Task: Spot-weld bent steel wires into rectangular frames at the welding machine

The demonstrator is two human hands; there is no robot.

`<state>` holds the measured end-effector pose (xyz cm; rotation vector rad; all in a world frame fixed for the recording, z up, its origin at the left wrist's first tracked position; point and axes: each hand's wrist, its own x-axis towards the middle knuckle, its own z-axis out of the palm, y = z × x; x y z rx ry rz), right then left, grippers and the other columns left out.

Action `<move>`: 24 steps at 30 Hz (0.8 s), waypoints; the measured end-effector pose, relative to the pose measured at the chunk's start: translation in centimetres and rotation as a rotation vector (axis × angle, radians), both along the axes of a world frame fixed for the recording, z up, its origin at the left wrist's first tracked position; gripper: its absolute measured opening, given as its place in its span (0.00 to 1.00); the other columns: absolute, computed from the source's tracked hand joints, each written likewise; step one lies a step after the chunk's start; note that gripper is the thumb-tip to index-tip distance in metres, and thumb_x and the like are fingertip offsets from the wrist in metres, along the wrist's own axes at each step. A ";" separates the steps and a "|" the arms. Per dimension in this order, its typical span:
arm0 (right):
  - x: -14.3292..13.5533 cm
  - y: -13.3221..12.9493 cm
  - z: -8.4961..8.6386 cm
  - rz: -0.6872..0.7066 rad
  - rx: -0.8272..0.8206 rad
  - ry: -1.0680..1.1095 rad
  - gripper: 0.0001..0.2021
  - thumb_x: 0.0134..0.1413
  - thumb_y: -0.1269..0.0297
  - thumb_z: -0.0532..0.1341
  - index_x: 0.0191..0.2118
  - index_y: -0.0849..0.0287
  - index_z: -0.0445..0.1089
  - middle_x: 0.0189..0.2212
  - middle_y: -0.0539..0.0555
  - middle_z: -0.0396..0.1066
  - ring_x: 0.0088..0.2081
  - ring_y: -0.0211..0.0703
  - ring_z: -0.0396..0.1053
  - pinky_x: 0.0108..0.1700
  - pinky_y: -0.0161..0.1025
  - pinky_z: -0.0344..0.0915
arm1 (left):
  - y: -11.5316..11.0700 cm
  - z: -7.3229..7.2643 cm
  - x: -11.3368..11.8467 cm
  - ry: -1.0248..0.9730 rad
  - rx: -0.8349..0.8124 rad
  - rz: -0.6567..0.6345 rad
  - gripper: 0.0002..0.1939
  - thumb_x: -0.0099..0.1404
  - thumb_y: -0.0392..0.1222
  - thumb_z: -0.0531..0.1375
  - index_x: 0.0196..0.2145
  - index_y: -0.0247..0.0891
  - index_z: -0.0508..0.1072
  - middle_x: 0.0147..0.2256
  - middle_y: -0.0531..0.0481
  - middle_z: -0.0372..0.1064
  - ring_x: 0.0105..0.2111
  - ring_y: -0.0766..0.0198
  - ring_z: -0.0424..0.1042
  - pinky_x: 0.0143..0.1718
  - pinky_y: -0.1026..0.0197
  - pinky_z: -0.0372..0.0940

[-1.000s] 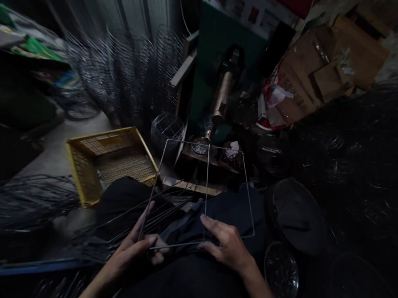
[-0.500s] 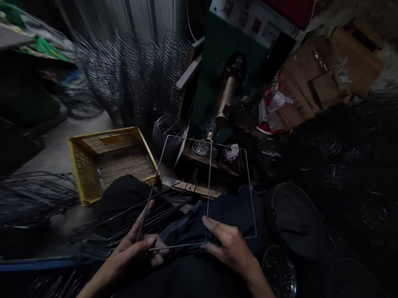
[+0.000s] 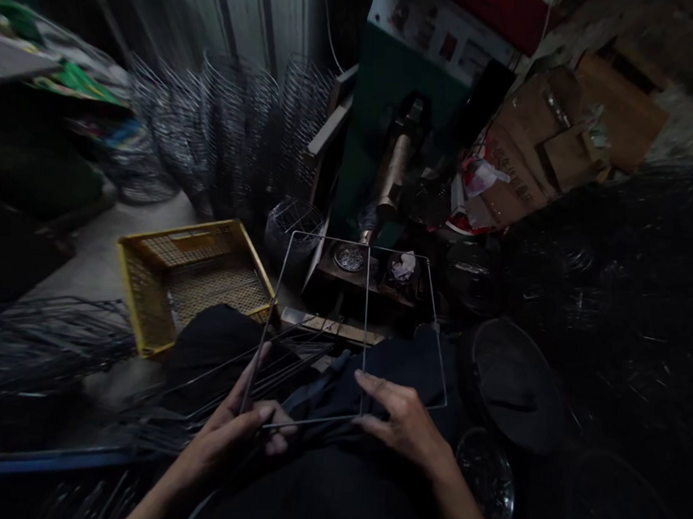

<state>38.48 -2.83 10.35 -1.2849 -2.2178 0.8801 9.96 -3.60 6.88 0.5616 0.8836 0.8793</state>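
1. Biggest thing here's the green machine (image 3: 366, 106), straight ahead, red light lit on its panel.
2. Cardboard boxes (image 3: 521, 137) are piled up to the right of it.
3. Yellow crate (image 3: 135, 299) sits on the floor, just past the left knee.
4. Then the wire frame (image 3: 366, 315), a skinny rectangle with a middle bar, held up over the lap.
5. Left hand (image 3: 230, 431) is partly curled, gripping the frame's near left corner.
6. Right hand (image 3: 399, 417) has thumb and forefinger slightly apart, holding the middle bar's near end.
7. Smallest: a crumpled white scrap (image 3: 404, 266) by the machine.
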 end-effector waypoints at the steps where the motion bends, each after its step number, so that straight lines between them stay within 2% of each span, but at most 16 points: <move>1: 0.0 0.1 0.1 -0.001 -0.002 0.002 0.37 0.52 0.70 0.71 0.67 0.53 0.61 0.59 0.56 0.68 0.59 0.49 0.68 0.62 0.43 0.67 | 0.1 0.0 0.0 0.005 -0.001 0.000 0.55 0.64 0.43 0.63 0.71 0.50 0.23 0.29 0.45 0.75 0.25 0.55 0.74 0.27 0.59 0.67; 4: -0.1 0.2 0.3 -0.003 -0.020 0.012 0.36 0.54 0.70 0.70 0.67 0.51 0.60 0.59 0.55 0.68 0.59 0.49 0.69 0.61 0.43 0.67 | 0.3 0.0 0.0 -0.004 -0.021 0.002 0.55 0.63 0.43 0.64 0.71 0.52 0.27 0.28 0.46 0.75 0.24 0.56 0.74 0.26 0.60 0.67; 7: -0.2 0.0 0.0 -0.013 -0.031 0.027 0.35 0.57 0.68 0.68 0.68 0.50 0.58 0.59 0.55 0.68 0.58 0.48 0.69 0.60 0.44 0.68 | 0.2 -0.1 0.0 -0.025 -0.031 0.002 0.53 0.64 0.43 0.64 0.72 0.50 0.31 0.29 0.46 0.75 0.23 0.58 0.73 0.26 0.61 0.67; 10: -0.3 -0.2 -0.9 -0.030 -0.021 0.027 0.32 0.59 0.66 0.66 0.67 0.50 0.59 0.58 0.55 0.69 0.57 0.48 0.71 0.58 0.43 0.70 | 0.2 -0.5 0.0 -0.025 -0.008 0.010 0.52 0.64 0.42 0.64 0.72 0.47 0.33 0.28 0.47 0.75 0.23 0.60 0.73 0.27 0.61 0.67; 13: -0.4 1.0 -2.2 -0.066 0.035 0.005 0.30 0.60 0.63 0.66 0.67 0.50 0.60 0.55 0.55 0.72 0.52 0.47 0.74 0.54 0.41 0.72 | 1.9 -1.2 0.1 -0.055 0.031 0.030 0.55 0.62 0.40 0.65 0.72 0.47 0.32 0.28 0.47 0.75 0.24 0.58 0.74 0.27 0.60 0.68; 15: -0.4 3.3 -2.8 -0.089 0.097 -0.040 0.32 0.59 0.61 0.67 0.67 0.51 0.60 0.53 0.56 0.74 0.51 0.47 0.75 0.54 0.41 0.72 | 4.4 -1.8 0.2 -0.072 0.061 0.030 0.56 0.60 0.38 0.66 0.72 0.47 0.32 0.29 0.47 0.76 0.24 0.57 0.75 0.27 0.61 0.70; 18: -0.2 8.8 -2.7 -0.117 0.179 -0.142 0.35 0.58 0.60 0.69 0.68 0.51 0.58 0.55 0.56 0.73 0.53 0.48 0.73 0.58 0.42 0.68 | 10.0 -2.3 0.4 -0.086 0.148 0.029 0.55 0.59 0.34 0.65 0.72 0.46 0.35 0.30 0.46 0.77 0.27 0.58 0.77 0.28 0.61 0.72; 24: 1.2 20.1 -0.4 -0.214 0.273 -0.272 0.38 0.53 0.55 0.71 0.67 0.52 0.59 0.56 0.59 0.71 0.56 0.54 0.71 0.57 0.47 0.68 | 21.8 -1.6 0.6 -0.137 0.331 0.013 0.49 0.61 0.27 0.59 0.72 0.40 0.38 0.29 0.44 0.78 0.26 0.58 0.78 0.27 0.62 0.73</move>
